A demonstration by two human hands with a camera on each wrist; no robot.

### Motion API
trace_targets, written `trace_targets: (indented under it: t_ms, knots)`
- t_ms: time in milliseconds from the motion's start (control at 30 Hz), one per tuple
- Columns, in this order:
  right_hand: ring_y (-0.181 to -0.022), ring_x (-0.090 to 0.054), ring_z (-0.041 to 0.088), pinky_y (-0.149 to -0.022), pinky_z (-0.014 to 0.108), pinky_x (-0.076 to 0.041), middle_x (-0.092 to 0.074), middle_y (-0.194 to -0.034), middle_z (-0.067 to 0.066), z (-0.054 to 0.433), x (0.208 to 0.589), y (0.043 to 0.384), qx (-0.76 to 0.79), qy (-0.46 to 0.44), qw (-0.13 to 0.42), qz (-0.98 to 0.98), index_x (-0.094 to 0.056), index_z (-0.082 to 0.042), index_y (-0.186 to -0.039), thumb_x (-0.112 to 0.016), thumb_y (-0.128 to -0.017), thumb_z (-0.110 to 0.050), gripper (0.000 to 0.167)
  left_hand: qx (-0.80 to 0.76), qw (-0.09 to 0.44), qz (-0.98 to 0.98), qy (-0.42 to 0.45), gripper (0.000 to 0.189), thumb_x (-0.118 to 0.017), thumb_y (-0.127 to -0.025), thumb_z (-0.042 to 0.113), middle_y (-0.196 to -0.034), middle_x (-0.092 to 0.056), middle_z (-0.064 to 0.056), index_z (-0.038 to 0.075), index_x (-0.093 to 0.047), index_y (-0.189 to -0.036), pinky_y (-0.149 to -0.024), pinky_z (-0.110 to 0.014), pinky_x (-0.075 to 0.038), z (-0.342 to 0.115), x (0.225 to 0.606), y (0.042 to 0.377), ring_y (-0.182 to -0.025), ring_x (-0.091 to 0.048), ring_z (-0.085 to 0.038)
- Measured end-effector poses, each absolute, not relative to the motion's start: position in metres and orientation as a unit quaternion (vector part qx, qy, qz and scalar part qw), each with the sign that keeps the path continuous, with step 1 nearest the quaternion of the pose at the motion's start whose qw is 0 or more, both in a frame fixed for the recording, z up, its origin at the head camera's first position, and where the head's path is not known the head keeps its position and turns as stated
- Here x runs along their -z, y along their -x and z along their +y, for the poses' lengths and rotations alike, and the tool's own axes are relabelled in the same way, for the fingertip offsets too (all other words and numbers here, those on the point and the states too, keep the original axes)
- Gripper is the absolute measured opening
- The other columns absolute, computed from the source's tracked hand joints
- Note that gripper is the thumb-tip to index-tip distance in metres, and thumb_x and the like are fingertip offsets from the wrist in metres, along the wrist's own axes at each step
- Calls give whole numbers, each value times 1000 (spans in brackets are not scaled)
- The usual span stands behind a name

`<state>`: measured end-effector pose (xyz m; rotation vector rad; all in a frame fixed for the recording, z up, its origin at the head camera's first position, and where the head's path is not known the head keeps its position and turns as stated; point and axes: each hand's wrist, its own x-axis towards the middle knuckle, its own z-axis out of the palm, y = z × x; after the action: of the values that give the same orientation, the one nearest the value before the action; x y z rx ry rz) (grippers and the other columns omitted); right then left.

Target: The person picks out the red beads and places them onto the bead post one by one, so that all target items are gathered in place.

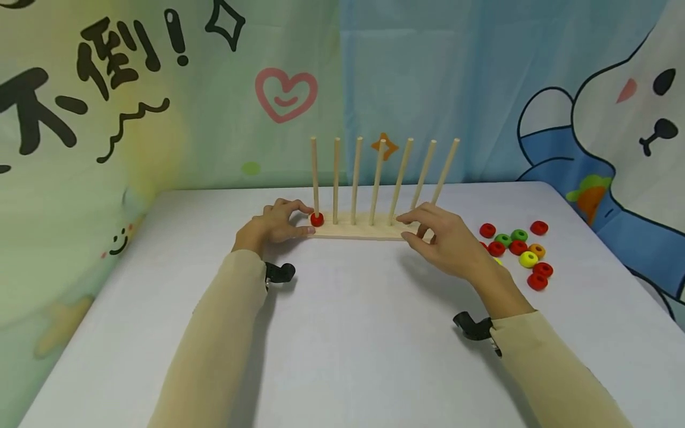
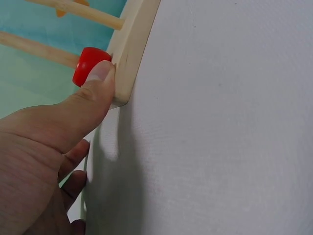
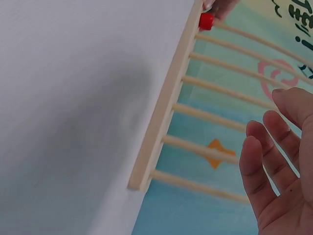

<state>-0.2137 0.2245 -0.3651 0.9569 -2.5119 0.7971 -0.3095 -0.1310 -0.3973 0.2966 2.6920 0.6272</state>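
A wooden peg rack (image 1: pixel 355 232) with several upright pegs stands toward the back of the table. One red bead (image 1: pixel 317 220) sits at the bottom of its leftmost peg. My left hand (image 1: pixel 274 223) holds the rack's left end, thumb at the front beside the bead and index finger behind. In the left wrist view the thumb overlaps the red bead (image 2: pixel 90 63) at the base's corner. Near the rack's right end, my right hand (image 1: pixel 441 235) hovers with loosely bent fingers and a gap between thumb and fingertips. Nothing shows between its fingers in the right wrist view.
Loose red, green, yellow and orange beads (image 1: pixel 518 247) lie right of the rack, some partly behind my right hand. A printed cloth (image 1: pixel 417 71) hangs behind the white table (image 1: pixel 342 333). Black wrist-worn pieces (image 1: pixel 473 327) stick out at both cuffs.
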Motion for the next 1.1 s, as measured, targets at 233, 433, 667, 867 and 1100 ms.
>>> trace_targets:
  t_ms: [233, 433, 667, 867, 1100]
  knots:
    - [-75, -58, 9, -57, 28, -51, -64, -102, -3, 248, 369, 205, -263, -301, 157, -903, -67, -16, -118, -74, -88, -9, 31, -214, 177, 954, -111, 59, -63, -87, 62, -157, -24, -7, 42, -47, -140, -103, -67, -26, -129, 397, 308, -139, -23, -38]
    - [-77, -58, 10, -58, 26, -51, -66, -107, 0, 271, 374, 195, -266, -271, 152, -912, -68, -16, -119, -73, -89, -9, 31, -216, 177, 953, -117, 59, -63, -86, 63, -157, -24, -7, 44, -47, -140, -103, -66, -26, -128, 397, 308, -139, -23, -38]
    - [-78, -58, 8, -61, 29, -52, -66, -106, -3, 287, 377, 196, -256, -259, 159, -918, -68, -16, -118, -74, -88, -9, 31, -209, 183, 955, -106, 59, -63, -87, 61, -155, -26, -8, 43, -45, -140, -101, -67, -28, -135, 396, 306, -138, -24, -37]
    - [-77, -56, 7, -57, 24, -48, -66, -103, -4, 299, 378, 192, -252, -236, 164, -924, -69, -17, -117, -74, -87, -9, 31, -219, 184, 951, -116, 60, -64, -87, 61, -155, -26, -9, 42, -46, -140, -101, -69, -27, -135, 395, 307, -138, -24, -39]
    - [-76, -56, 7, -61, 25, -51, -66, -101, -7, 313, 373, 186, -236, -233, 181, -926, -69, -16, -117, -75, -86, -6, 33, -219, 177, 952, -116, 60, -64, -86, 62, -153, -28, -10, 42, -46, -140, -102, -67, -26, -130, 397, 307, -138, -25, -39]
